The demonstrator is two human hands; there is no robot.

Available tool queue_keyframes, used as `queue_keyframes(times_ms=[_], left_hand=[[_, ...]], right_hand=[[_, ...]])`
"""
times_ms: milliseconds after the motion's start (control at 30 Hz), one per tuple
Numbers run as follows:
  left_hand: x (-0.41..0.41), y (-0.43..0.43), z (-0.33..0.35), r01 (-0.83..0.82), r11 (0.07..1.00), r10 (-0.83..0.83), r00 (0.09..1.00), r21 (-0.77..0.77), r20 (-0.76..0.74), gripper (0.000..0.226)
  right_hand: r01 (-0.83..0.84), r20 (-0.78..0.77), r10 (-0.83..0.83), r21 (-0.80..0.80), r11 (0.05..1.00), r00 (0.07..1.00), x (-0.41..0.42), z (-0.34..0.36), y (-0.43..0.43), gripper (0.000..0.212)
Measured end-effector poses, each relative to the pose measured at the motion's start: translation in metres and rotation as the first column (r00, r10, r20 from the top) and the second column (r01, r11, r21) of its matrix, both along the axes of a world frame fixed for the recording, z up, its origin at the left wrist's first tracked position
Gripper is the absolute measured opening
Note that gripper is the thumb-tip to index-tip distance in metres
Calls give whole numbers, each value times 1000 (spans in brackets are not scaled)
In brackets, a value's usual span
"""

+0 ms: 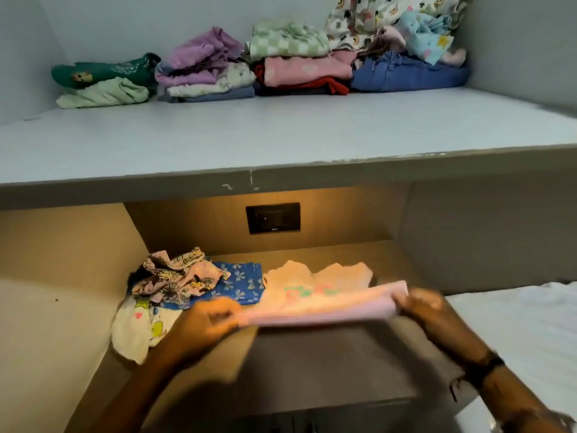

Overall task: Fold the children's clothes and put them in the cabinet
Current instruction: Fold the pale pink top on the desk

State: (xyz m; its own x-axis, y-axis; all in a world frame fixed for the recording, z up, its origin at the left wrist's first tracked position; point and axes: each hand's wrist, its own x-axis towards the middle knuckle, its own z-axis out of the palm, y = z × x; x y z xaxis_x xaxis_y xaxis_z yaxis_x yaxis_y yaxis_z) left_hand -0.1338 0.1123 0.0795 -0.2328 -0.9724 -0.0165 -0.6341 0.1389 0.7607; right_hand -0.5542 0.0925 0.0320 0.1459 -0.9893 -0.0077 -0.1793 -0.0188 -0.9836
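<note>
- The pale grey upper shelf (281, 135) of the cabinet spans my whole view; its front edge is chipped near the middle.
- Beneath it I see the lower shelf (312, 364), lit warm at the back and shadowed at the front.
- A white sheet (518, 326) lies at the right, beside the lower shelf.
- The folded stacks (259, 64) sit in a row along the back of the upper shelf: green, lilac, checked green over pink, and blue under a looser printed heap.
- The pink garment (318, 300) is stretched flat between both hands above the lower shelf. Its scalloped far edge points to the back wall, and green lettering shows on top.
- A loose heap (175, 276) of unfolded clothes lies on the lower shelf just left of the pink garment: a lilac print, a blue piece with bows, and a white one with stars.
- My left hand (206, 320) pinches the garment's left end, fingers curled, though blurred.
- My right hand (424, 310) pinches the right end, equally blurred.
- A black switch panel (273, 217) sits on the back wall.
- A dark wristband (485, 368) circles the right wrist.
</note>
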Motion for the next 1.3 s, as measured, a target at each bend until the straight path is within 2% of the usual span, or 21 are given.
queue_keyframes(times_ms=[100,167,267,400,533,600,633,700,733,800,867,933,967,1033,1100,1167,1233,1300], left_hand=[[-5,33,-48,35,972,-41,999,231,20,7],[-5,42,-65,72,953,-84,996,295,26,10],[-3,38,-69,86,931,-99,995,355,21,7],[-14,-7,-64,25,961,-20,1000,276,-18,8],[-48,-77,-64,-16,978,27,998,207,-54,4],[-64,-103,-77,-52,982,51,999,183,14,17],[-69,-111,-85,-90,984,75,992,152,102,28],[-77,-116,-102,-181,981,159,953,64,257,45],[-79,-115,-111,-221,975,205,937,27,283,50],[-82,-108,-127,-271,962,265,917,-23,297,51],[-82,-102,-140,-245,967,253,908,-67,334,46],[-78,-100,-146,-178,978,207,906,-110,369,37],[-76,-102,-146,-146,981,184,906,-125,381,31],[-72,-107,-144,-107,986,150,903,-126,402,24],[-70,-110,-138,-144,988,152,892,-50,426,22],[-67,-106,-129,-203,977,143,844,61,517,20],[-64,-97,-121,-233,961,87,764,148,639,20],[-65,-83,-118,-255,928,9,745,272,667,19]], right_hand=[[-13,-70,26,178,984,997,-5,-40,44,38],[-9,-102,38,271,962,994,-4,-53,59,47],[20,-72,0,283,959,997,1,-57,62,44],[192,-127,-171,174,966,977,13,-56,37,48],[358,-214,-326,130,925,921,19,-69,7,50],[453,-293,-413,82,888,862,23,-80,0,41],[499,-346,-457,39,866,820,26,-84,-3,35],[564,-498,-522,-78,822,692,34,-82,-7,31],[578,-578,-552,-162,800,601,37,-80,-7,38],[527,-637,-608,-348,775,473,47,-78,-3,49],[334,-703,-539,-424,842,464,66,-85,12,53],[103,-853,-229,-205,973,469,87,-103,31,72],[32,-891,-72,-65,997,449,92,-113,37,82],[-45,-903,61,46,998,425,91,-125,31,92],[-121,-896,92,43,992,435,82,-122,6,88],[-226,-900,154,64,972,407,68,-111,-31,71],[-289,-928,180,83,954,326,55,-99,-68,54],[-316,-966,156,85,945,207,52,-85,-98,45]])
